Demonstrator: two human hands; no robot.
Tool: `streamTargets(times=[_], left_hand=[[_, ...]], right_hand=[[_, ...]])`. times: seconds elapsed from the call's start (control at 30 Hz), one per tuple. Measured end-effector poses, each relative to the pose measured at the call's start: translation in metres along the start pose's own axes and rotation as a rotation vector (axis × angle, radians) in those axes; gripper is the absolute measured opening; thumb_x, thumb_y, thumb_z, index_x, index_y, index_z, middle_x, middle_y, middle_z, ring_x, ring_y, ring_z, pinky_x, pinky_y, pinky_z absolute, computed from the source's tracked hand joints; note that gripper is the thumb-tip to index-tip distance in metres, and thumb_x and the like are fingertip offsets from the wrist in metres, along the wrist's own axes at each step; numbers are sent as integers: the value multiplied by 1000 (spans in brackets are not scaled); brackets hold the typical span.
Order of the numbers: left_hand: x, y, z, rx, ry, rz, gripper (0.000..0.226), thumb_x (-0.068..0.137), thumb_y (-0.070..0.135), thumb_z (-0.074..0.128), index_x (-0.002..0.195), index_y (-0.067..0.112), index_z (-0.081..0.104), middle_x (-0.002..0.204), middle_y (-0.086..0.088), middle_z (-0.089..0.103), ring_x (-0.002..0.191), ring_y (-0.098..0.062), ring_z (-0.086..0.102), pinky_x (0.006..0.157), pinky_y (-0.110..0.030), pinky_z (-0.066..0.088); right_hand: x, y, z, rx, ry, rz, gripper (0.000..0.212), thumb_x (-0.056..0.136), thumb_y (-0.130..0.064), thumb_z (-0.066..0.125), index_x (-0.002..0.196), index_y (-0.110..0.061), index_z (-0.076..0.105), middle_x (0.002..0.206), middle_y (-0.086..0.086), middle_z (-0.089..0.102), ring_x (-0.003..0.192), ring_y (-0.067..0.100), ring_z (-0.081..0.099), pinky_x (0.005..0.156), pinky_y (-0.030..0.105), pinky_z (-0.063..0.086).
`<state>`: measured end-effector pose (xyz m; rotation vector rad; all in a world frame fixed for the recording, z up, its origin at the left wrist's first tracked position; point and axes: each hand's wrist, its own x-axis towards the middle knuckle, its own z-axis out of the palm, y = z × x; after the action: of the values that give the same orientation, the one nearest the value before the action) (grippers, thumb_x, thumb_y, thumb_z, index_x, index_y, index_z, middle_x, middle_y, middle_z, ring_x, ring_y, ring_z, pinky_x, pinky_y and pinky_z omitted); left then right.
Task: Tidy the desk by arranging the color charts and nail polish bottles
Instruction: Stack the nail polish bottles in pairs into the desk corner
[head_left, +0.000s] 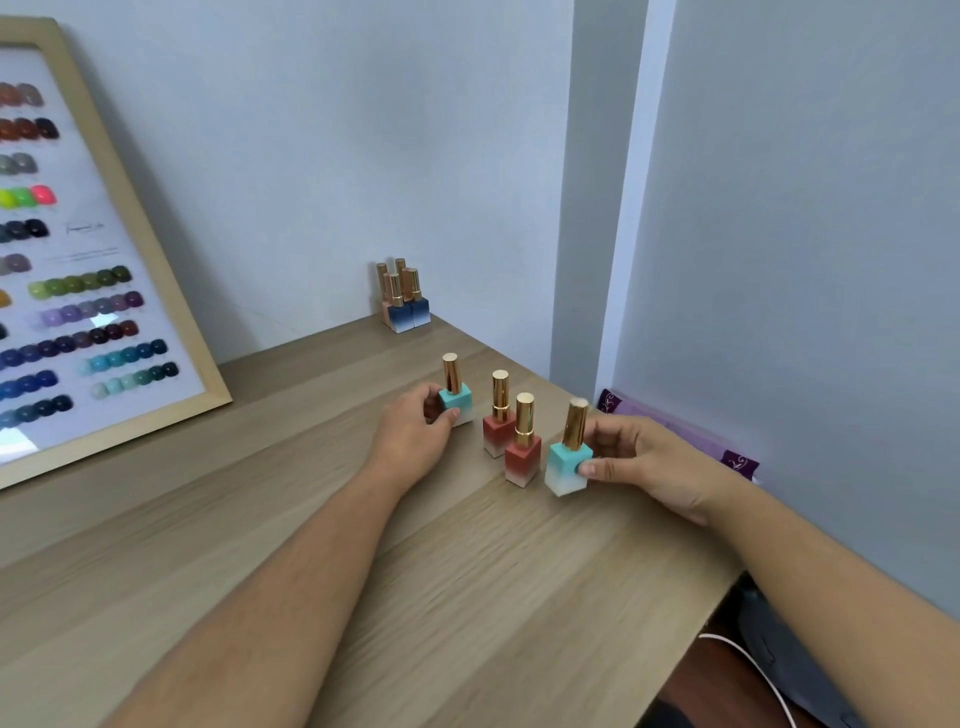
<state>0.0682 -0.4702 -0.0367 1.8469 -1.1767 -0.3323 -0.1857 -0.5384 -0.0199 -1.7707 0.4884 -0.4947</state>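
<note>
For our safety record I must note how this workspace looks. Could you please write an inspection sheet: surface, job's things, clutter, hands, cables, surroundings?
Surface: wooden desk, light grain.
Job's things: framed color chart leans against the wall at left; four bottles stand grouped in the back corner; far red bottle and near red bottle stand upright between the hands.
Clutter: purple patterned item beside the desk's right edge.
Hands: left hand grips the far teal bottle; right hand grips the near teal bottle.
Cables: white cable below the desk's right edge.
Surroundings: pale blue wall.
</note>
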Motion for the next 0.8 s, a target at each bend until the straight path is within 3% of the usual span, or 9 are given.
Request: streamTargets(times=[0.07, 0.13, 0.2, 0.33, 0.43, 0.53, 0.63, 0.8], left_hand=[[3, -2, -1, -38, 28, -20, 17, 89, 19, 59, 105, 24, 60, 89, 12, 59, 81, -1, 53, 71, -19, 39], [7, -3, -2, -63, 51, -36, 21, 90, 18, 56, 111, 21, 59, 95, 9, 60, 82, -1, 53, 73, -20, 38], [13, -3, -2, -83, 65, -60, 24, 91, 18, 55, 115, 19, 58, 101, 5, 61, 88, -7, 55, 78, -23, 38], [27, -8, -1, -99, 84, -88, 24, 92, 18, 55, 115, 18, 58, 101, 4, 61, 87, -8, 54, 79, -24, 38], [47, -14, -5, -93, 97, -107, 24, 92, 17, 54, 115, 17, 58, 104, 1, 62, 89, -11, 55, 81, -25, 39], [69, -19, -9, -82, 128, -116, 26, 91, 16, 55, 116, 15, 58, 109, -3, 65, 92, -15, 57, 84, -25, 41], [90, -26, -12, -56, 157, -138, 27, 91, 18, 54, 118, 17, 57, 113, -3, 65, 94, -15, 57, 86, -26, 41], [127, -35, -10, 50, 170, -158, 31, 91, 22, 56, 122, 17, 54, 118, -4, 61, 100, -18, 56, 91, -32, 46]], right_hand=[[6, 4, -1, 113, 94, 2, 27, 74, -15, 67, 100, -12, 66, 102, 9, 67, 97, 16, 60, 95, 30, 46], [18, 8, -1, 143, 188, -14, 19, 80, -10, 65, 97, -18, 66, 98, 2, 66, 93, 12, 60, 91, 25, 47], [36, 11, 0, 46, 265, -19, 20, 85, -7, 61, 96, -24, 65, 97, -1, 66, 90, 8, 59, 85, 19, 49], [78, 19, 6, -118, 385, 19, 23, 89, -13, 57, 110, -21, 59, 106, 0, 64, 98, 13, 58, 88, 22, 46], [119, 22, 12, -167, 444, -13, 19, 90, -14, 56, 105, -25, 57, 99, -7, 62, 92, 7, 57, 76, 12, 42], [163, 24, 18, -207, 473, -34, 20, 89, -13, 57, 103, -28, 56, 93, -11, 60, 90, 8, 56, 75, 14, 40], [201, 26, 24, -295, 445, -24, 25, 90, -15, 57, 113, -23, 55, 104, -6, 59, 95, 10, 54, 85, 21, 39], [257, 28, 27, -365, 407, -64, 27, 90, -15, 56, 117, -19, 54, 104, -6, 56, 94, 8, 52, 83, 19, 37]])
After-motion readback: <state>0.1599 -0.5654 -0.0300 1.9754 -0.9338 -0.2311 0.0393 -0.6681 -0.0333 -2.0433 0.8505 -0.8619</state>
